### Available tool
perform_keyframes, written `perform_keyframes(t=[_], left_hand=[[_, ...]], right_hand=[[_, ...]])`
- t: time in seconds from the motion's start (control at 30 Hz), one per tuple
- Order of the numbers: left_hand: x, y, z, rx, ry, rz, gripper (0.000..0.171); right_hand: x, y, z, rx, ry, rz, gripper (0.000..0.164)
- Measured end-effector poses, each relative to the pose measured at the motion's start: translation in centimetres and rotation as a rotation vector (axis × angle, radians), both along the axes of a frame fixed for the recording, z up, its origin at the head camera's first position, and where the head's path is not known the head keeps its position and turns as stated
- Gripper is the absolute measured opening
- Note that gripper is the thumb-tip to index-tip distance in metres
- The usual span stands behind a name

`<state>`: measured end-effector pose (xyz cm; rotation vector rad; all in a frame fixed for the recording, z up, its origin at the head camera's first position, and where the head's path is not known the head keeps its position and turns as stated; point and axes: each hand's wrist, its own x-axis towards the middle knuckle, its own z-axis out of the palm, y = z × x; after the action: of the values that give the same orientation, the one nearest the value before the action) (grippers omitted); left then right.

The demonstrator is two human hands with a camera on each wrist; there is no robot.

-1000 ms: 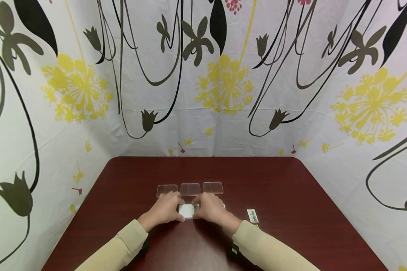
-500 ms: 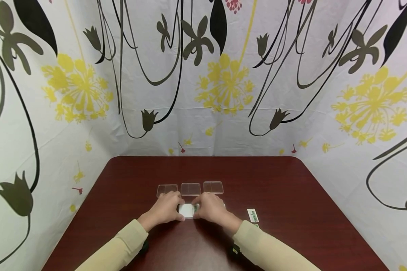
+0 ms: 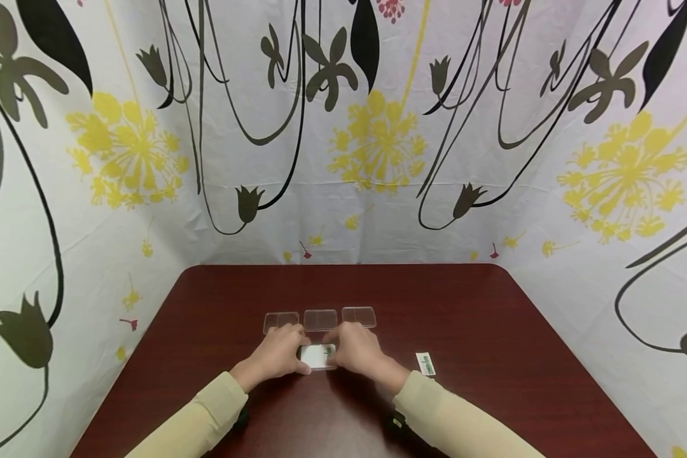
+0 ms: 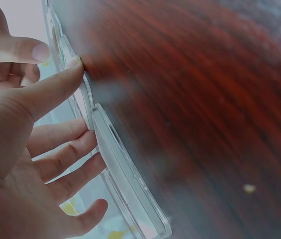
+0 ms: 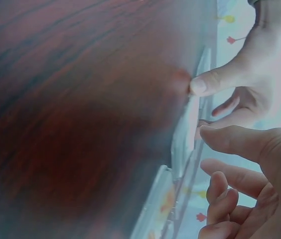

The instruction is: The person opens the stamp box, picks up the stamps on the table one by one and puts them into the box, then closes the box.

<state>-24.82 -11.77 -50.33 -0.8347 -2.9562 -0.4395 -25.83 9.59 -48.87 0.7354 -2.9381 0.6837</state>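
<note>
A small clear plastic case (image 3: pixel 316 357) with a white card bearing a green print lies on the table in front of me. My left hand (image 3: pixel 278 350) holds it at its left end, the thumb on the near edge and fingers on the far edge. My right hand (image 3: pixel 357 348) hovers at its right end, thumb and fingers spread apart and slightly blurred. A second clear case (image 4: pixel 130 179) lies under the left hand's fingers in the left wrist view. Another case with an orange print (image 5: pixel 155 204) shows below the right hand in the right wrist view.
Clear rectangular plastic pieces, a left one (image 3: pixel 281 320), a middle one (image 3: pixel 320 320) and a right one (image 3: pixel 359 316), lie in a row behind the hands. A white and green card (image 3: pixel 425 364) lies to the right on the dark red table (image 3: pixel 492 331). Patterned cloth surrounds the table.
The right hand's thumb and fingers have loosened from the case's right end and lifted slightly. The left hand keeps its hold. The case stays in place.
</note>
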Motion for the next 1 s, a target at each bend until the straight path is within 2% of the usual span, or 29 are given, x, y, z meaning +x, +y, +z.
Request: perform_keyframes(t=[0.33, 0.63, 0.83, 1.0], left_hand=[[0.2, 0.2, 0.3, 0.013, -0.01, 0.017, 0.051], [0.1, 0.0, 0.1, 0.039, 0.01, 0.008, 0.052], [0.4, 0.5, 0.3, 0.079, 0.0, 0.032, 0.06], [0.3, 1.5, -0.1, 0.096, -0.036, 0.034, 0.067]], right_hand=[[0.8, 0.9, 2.1, -0.014, -0.001, -0.006, 0.042], [1.3, 3.6, 3.7, 0.0, -0.011, -0.031, 0.045], [1.8, 5.7, 4.2, 0.017, -0.003, -0.057, 0.046], [2.2, 8.1, 4.0, 0.034, 0.004, -0.076, 0.043]])
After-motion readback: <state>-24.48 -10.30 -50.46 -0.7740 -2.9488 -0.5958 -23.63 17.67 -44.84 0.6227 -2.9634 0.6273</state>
